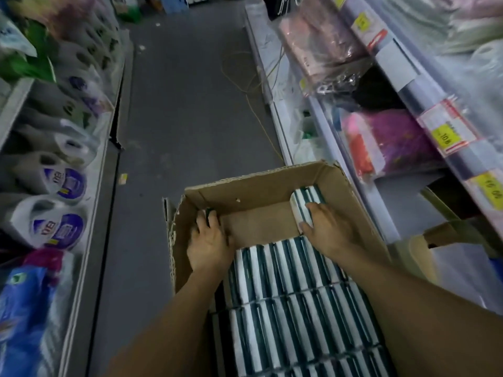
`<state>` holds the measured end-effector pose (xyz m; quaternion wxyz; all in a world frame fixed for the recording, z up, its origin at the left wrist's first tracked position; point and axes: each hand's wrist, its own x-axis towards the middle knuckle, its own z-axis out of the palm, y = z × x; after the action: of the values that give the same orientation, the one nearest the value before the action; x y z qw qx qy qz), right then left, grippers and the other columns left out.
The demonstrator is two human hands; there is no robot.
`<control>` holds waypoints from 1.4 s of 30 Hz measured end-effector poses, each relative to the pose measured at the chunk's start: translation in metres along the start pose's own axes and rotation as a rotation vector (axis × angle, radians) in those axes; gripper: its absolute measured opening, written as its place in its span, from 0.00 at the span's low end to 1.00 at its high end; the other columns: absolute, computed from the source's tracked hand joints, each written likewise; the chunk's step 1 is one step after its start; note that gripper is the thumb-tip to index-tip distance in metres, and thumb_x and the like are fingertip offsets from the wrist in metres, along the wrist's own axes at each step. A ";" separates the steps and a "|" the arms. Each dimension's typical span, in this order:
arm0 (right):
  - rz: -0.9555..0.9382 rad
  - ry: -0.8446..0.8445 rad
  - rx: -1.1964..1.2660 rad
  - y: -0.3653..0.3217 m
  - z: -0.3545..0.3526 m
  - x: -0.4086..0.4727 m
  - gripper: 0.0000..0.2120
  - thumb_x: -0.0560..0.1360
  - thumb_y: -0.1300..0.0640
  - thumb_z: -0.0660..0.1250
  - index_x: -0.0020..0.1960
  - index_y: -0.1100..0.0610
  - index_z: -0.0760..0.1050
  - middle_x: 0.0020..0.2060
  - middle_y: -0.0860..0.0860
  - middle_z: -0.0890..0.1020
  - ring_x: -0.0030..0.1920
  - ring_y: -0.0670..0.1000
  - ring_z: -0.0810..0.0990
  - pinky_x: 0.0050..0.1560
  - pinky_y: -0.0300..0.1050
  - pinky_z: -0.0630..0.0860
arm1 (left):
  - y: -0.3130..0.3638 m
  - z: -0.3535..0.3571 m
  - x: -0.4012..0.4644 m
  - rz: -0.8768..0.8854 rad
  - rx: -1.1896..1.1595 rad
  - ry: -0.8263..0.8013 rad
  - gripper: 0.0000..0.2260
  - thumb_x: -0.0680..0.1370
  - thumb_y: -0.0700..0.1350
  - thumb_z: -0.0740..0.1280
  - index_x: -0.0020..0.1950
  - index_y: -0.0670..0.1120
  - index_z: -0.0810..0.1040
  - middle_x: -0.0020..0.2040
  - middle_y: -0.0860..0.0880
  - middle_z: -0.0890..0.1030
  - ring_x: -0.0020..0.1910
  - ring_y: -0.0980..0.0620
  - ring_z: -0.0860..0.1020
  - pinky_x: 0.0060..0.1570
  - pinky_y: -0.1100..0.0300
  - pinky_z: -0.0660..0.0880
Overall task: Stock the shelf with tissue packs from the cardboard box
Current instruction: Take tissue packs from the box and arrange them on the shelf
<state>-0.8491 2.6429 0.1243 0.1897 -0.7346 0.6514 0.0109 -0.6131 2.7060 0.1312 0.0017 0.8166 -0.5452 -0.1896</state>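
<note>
An open cardboard box (261, 183) stands on the aisle floor, packed with rows of green-and-white tissue packs (294, 303); its far end shows bare cardboard bottom. My left hand (209, 240) reaches into the box's far left corner, its fingers round a dark green pack (211, 214) that is mostly hidden. My right hand (326, 227) grips a small stack of packs (304, 202) standing at the far right of the box. The shelf (381, 202) on the right has a bare stretch beside the box.
Toilet-roll multipacks (60, 183) fill the left shelving. Pink and purple bagged goods (389, 142) sit on the right shelves behind price labels (446, 137). Grey floor runs ahead, with a thin cord (255, 110) trailing near the right shelf base.
</note>
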 end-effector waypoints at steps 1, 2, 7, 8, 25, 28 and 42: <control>0.017 -0.007 -0.020 -0.001 0.002 0.004 0.19 0.78 0.47 0.64 0.64 0.56 0.70 0.57 0.55 0.77 0.55 0.55 0.77 0.43 0.47 0.72 | 0.002 0.002 0.004 -0.048 -0.041 0.001 0.32 0.79 0.53 0.64 0.78 0.46 0.52 0.78 0.43 0.56 0.69 0.39 0.67 0.57 0.46 0.74; 0.036 -0.013 -0.044 -0.002 0.004 0.007 0.19 0.77 0.46 0.64 0.62 0.56 0.69 0.56 0.55 0.77 0.54 0.55 0.77 0.40 0.46 0.70 | 0.004 0.004 0.007 -0.092 -0.084 -0.005 0.33 0.79 0.52 0.65 0.78 0.46 0.51 0.77 0.43 0.58 0.67 0.38 0.70 0.54 0.45 0.75; 0.098 -0.044 -0.195 -0.007 0.010 0.018 0.23 0.75 0.39 0.66 0.58 0.56 0.70 0.52 0.53 0.78 0.50 0.53 0.80 0.36 0.43 0.68 | 0.011 0.012 0.019 -0.200 -0.092 -0.057 0.41 0.77 0.51 0.69 0.79 0.46 0.45 0.70 0.41 0.68 0.59 0.38 0.77 0.44 0.49 0.71; 0.102 -0.054 -0.222 -0.008 0.009 0.019 0.20 0.75 0.40 0.67 0.55 0.56 0.71 0.51 0.52 0.79 0.49 0.53 0.80 0.36 0.42 0.68 | 0.012 0.013 0.021 -0.213 -0.064 -0.070 0.41 0.78 0.52 0.68 0.79 0.45 0.43 0.68 0.41 0.71 0.58 0.38 0.78 0.44 0.50 0.69; 0.231 0.210 0.757 -0.027 -0.043 -0.048 0.06 0.72 0.56 0.69 0.46 0.57 0.75 0.38 0.52 0.81 0.39 0.53 0.80 0.39 0.47 0.75 | 0.033 -0.049 -0.023 -0.221 -0.652 -0.069 0.23 0.78 0.49 0.66 0.71 0.53 0.63 0.55 0.48 0.80 0.50 0.44 0.80 0.53 0.46 0.79; 0.179 0.272 0.771 -0.039 -0.066 -0.094 0.06 0.74 0.52 0.68 0.44 0.54 0.73 0.34 0.51 0.79 0.34 0.51 0.77 0.36 0.45 0.72 | 0.036 -0.078 -0.054 -0.232 -0.981 -0.167 0.29 0.78 0.45 0.67 0.76 0.53 0.58 0.62 0.47 0.79 0.54 0.45 0.80 0.57 0.44 0.78; -0.290 0.647 0.240 -0.089 -0.158 -0.314 0.22 0.73 0.60 0.70 0.63 0.48 0.68 0.68 0.46 0.69 0.53 0.49 0.78 0.37 0.44 0.79 | 0.017 -0.211 -0.241 0.036 -1.185 -0.469 0.22 0.79 0.66 0.58 0.51 0.52 0.83 0.47 0.49 0.86 0.47 0.47 0.84 0.45 0.48 0.83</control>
<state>-0.8480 2.9024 0.3772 0.0584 -0.7572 0.5633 -0.3254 -0.6431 2.8710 0.4053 0.3369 0.6047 -0.3472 -0.6327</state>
